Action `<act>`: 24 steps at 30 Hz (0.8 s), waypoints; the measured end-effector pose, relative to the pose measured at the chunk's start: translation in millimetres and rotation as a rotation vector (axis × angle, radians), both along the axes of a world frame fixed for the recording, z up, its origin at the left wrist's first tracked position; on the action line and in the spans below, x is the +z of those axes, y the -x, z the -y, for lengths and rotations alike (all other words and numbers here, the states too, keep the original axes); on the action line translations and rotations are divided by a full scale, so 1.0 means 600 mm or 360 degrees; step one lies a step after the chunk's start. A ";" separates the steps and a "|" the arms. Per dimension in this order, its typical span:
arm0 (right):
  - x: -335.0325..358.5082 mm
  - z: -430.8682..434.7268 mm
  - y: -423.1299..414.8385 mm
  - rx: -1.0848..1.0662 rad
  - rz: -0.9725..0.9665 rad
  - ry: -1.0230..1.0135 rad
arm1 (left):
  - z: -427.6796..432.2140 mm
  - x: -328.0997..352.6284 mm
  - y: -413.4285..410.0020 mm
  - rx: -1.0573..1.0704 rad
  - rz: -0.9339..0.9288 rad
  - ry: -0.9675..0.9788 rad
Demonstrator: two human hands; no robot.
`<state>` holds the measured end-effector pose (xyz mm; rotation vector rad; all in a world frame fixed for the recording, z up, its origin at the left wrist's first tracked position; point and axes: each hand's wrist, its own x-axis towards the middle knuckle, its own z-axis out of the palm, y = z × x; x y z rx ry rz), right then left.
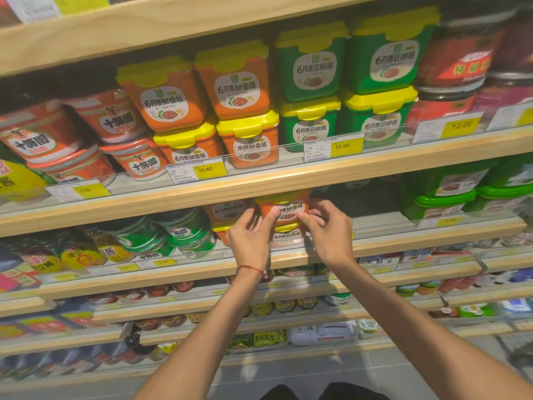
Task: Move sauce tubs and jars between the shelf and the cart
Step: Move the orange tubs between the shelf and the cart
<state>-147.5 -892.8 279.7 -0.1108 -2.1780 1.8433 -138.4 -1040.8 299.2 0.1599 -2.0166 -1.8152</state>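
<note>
An orange sauce tub (285,210) with a yellow lid sits on top of another orange tub (287,235) on the second shelf down. My left hand (249,238) grips its left side, thumb on the label. My right hand (328,229) grips its right side, thumb pressed on the front. The tub's top is hidden behind the wooden shelf edge (259,183) above. A further orange tub (227,212) stands just left of it.
Green-lidded jars (184,235) stand left of my hands, green tubs (450,194) to the right with a dark gap between. The shelf above carries orange (239,85) and green (314,64) tubs behind price tags. Lower shelves hold small packets and jars. No cart is in view.
</note>
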 end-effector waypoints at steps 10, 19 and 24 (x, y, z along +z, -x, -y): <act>0.007 -0.014 -0.025 0.0044 0.0122 -0.0377 | -0.011 0.000 -0.009 0.0032 0.0240 -0.0124; 0.042 -0.030 -0.118 0.0013 0.0235 -0.1205 | -0.004 -0.026 -0.075 -0.0112 0.0111 0.0817; 0.059 -0.034 -0.166 -0.0105 0.0420 -0.1452 | 0.014 -0.028 -0.080 -0.0601 0.0077 0.1424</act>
